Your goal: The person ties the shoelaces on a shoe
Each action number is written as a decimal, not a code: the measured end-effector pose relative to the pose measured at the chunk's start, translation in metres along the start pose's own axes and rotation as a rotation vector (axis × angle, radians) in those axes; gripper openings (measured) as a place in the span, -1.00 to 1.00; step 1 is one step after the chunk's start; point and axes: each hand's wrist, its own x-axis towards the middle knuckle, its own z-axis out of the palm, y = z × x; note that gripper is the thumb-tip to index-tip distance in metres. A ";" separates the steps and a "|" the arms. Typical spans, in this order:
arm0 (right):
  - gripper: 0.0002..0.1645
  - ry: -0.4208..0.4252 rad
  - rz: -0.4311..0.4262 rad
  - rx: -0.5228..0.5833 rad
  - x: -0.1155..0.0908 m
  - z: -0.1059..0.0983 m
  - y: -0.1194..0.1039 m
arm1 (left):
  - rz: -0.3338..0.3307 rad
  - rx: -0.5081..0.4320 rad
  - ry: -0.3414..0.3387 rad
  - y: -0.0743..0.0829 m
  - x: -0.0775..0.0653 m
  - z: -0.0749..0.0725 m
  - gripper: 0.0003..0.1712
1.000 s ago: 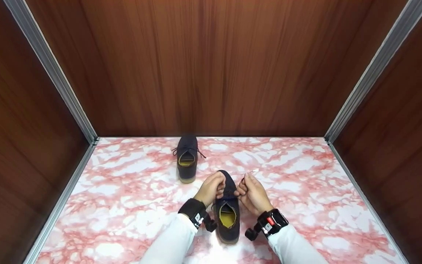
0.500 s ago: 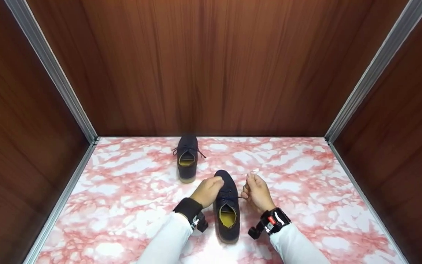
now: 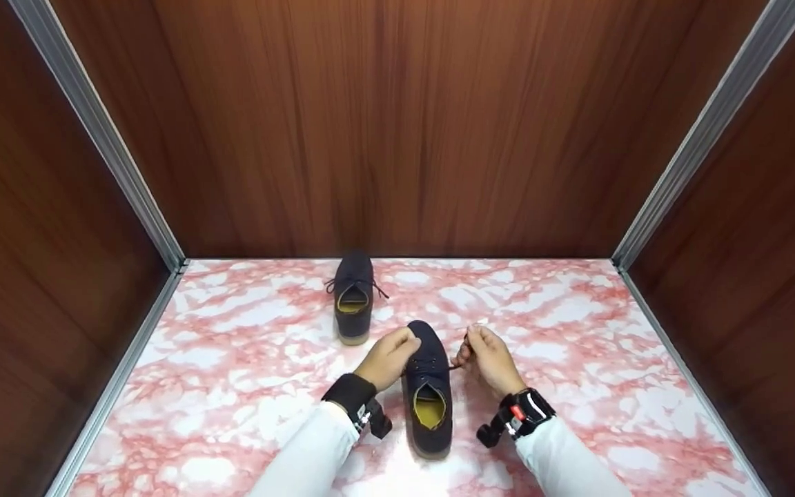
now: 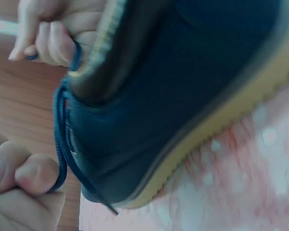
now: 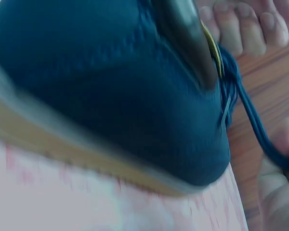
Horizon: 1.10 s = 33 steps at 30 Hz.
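Note:
A dark navy lace-up shoe (image 3: pixel 432 428) with a yellow lining stands between my hands, its toe pointing away from me. At its left side my left hand (image 3: pixel 388 357) pinches one end of the shoelace (image 4: pixel 60 139), which runs down from the knot area in the left wrist view. To the right of the shoe, my right hand (image 3: pixel 491 360) grips the other stretch of shoelace (image 5: pixel 253 115), pulled out sideways from the tongue. A loose lace tip hangs beside the toe in the left wrist view. My palms hide the rest of the lace.
A matching shoe (image 3: pixel 354 321), its laces tied in a bow, stands farther back on the left near the wall. The red-and-white marbled surface (image 3: pixel 542 317) is bounded by a brown wood-grain back wall (image 3: pixel 397 138) and side walls with metal edging.
My hands have moved apart, the left one leftward and the right one rightward, stretching the lace out from the near shoe. Both shoes have stayed in place.

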 end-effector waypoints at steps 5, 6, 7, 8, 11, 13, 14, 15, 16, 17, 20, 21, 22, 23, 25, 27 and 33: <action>-0.74 0.020 0.008 -0.174 -0.002 -0.013 0.000 | -0.005 -0.068 0.035 -0.005 -0.001 -0.007 -0.84; -0.73 0.018 -0.001 -0.228 -0.003 -0.016 0.001 | 0.002 -0.044 0.045 -0.005 -0.002 -0.009 -0.87; -0.72 0.014 -0.019 -0.294 -0.005 -0.018 0.002 | 0.010 -0.012 0.054 -0.006 -0.002 -0.010 -0.90; -0.71 0.012 -0.044 -0.368 -0.007 -0.020 0.003 | 0.024 0.027 0.061 -0.007 -0.002 -0.012 -0.90; -0.77 0.002 -0.168 -0.583 -0.012 -0.025 0.006 | 0.061 0.130 0.057 -0.008 -0.003 -0.014 -0.87; -0.83 -0.011 -0.247 -0.696 -0.015 -0.026 0.007 | 0.077 0.188 0.038 -0.008 -0.003 -0.014 -0.86; -0.84 -0.027 -0.280 -0.737 -0.016 -0.026 0.007 | 0.085 0.214 0.025 -0.007 -0.003 -0.014 -0.85; -0.82 -0.048 -0.308 -0.776 -0.017 -0.026 0.007 | 0.091 0.235 0.012 -0.006 -0.002 -0.013 -0.83; -0.80 -0.072 -0.328 -0.818 -0.018 -0.025 0.007 | 0.096 0.256 -0.002 -0.006 -0.002 -0.012 -0.82; -0.80 -0.103 -0.341 -0.849 -0.019 -0.025 0.007 | 0.102 0.276 -0.016 -0.005 -0.002 -0.011 -0.80; -0.80 -0.218 -0.344 -0.910 -0.019 -0.023 0.009 | 0.118 0.340 -0.052 -0.004 0.000 -0.008 -0.74; -0.74 -0.255 -0.340 -0.920 -0.018 -0.023 0.010 | 0.123 0.359 -0.063 -0.004 0.000 -0.007 -0.73; -0.67 -0.286 -0.337 -0.925 -0.018 -0.022 0.011 | 0.125 0.379 -0.072 -0.003 0.001 -0.005 -0.72; -0.61 -0.309 -0.342 -0.932 -0.018 -0.022 0.012 | 0.126 0.396 -0.081 -0.003 0.001 -0.004 -0.72; -0.55 -0.317 -0.379 -0.971 -0.017 -0.022 0.016 | 0.124 0.421 -0.092 -0.003 0.002 -0.002 -0.74; -0.56 -0.282 -0.456 -1.033 -0.016 -0.021 0.019 | 0.122 0.438 -0.095 -0.004 0.002 0.000 -0.78; -0.74 -0.129 -0.592 -1.124 -0.017 -0.020 0.024 | 0.126 0.458 -0.070 -0.005 0.001 0.005 -0.92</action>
